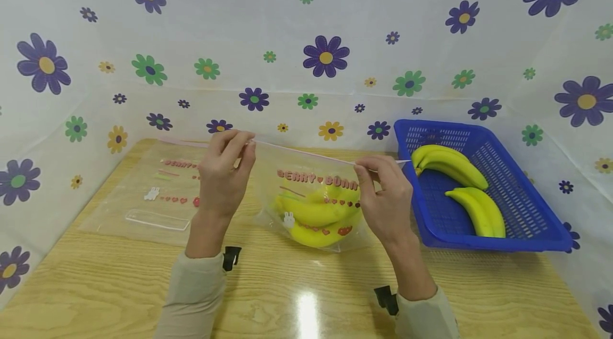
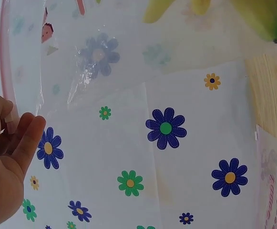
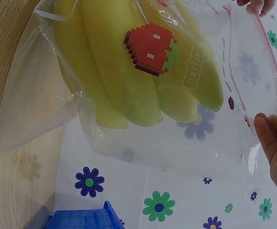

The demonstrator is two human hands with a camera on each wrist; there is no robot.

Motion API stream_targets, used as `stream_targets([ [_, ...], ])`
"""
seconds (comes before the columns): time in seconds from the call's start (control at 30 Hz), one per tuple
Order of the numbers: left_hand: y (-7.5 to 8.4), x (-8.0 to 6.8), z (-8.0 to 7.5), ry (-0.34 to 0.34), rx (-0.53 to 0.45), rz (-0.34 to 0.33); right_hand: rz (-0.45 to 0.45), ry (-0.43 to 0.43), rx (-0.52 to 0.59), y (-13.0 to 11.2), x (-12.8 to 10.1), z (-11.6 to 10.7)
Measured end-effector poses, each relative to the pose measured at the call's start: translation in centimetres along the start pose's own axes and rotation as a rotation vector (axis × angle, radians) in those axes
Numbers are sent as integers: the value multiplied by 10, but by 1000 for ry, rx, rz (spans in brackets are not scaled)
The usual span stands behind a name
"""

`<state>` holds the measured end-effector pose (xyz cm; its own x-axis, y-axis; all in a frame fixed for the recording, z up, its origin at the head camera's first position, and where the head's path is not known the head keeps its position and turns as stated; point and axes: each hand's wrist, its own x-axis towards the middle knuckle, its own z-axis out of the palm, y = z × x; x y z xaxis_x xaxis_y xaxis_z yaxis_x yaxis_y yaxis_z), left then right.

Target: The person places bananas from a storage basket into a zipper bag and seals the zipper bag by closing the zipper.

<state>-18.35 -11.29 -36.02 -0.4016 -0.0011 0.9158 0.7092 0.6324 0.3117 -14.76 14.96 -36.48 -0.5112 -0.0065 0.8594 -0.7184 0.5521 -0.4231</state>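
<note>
A clear zip bag (image 1: pixel 306 190) printed with hearts and strawberries hangs over the wooden table, a bunch of yellow bananas (image 1: pixel 318 214) inside it. My left hand (image 1: pixel 229 154) pinches the pink zip strip (image 1: pixel 306 154) at its left end; my right hand (image 1: pixel 378 168) pinches it near the right end. The strip is stretched taut between them. In the left wrist view my fingers (image 2: pixel 21 136) hold the pink strip (image 2: pixel 5 62). The right wrist view shows the bananas (image 3: pixel 133 71) through the plastic and my fingertips (image 3: pixel 271 138) at the bag's edge.
A blue plastic basket (image 1: pixel 527 222) at the right holds two banana bunches (image 1: pixel 452 166). A second clear printed bag (image 1: pixel 148 190) lies flat on the table at the left. Flower-patterned sheeting (image 1: pixel 325 57) walls the back and sides.
</note>
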Motion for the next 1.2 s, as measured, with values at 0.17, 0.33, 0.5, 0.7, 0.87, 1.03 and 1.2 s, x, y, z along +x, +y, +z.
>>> stream_targets([
  [0.17,0,1,-1,17,-8,8,-6,11,18,0,0,-1],
  [0.33,-1,-2,-3,-8,0,-20,13,23,52,-2,0,0],
  [0.5,-1,-7,-6,-188,-137,-271,60,46,94,-3,0,-1],
  [0.7,-8,-15,-2,-569,-308,-595,105,35,142,-3,-1,-7],
  [0.87,-16,-25,4,-582,-471,-588,133,10,143,-1,0,-14],
  [1.03,-21,-29,9,-456,-599,-478,259,14,55,8,2,-27],
  [1.2,-23,-31,12,-424,-650,-441,583,-117,49,14,5,-38],
])
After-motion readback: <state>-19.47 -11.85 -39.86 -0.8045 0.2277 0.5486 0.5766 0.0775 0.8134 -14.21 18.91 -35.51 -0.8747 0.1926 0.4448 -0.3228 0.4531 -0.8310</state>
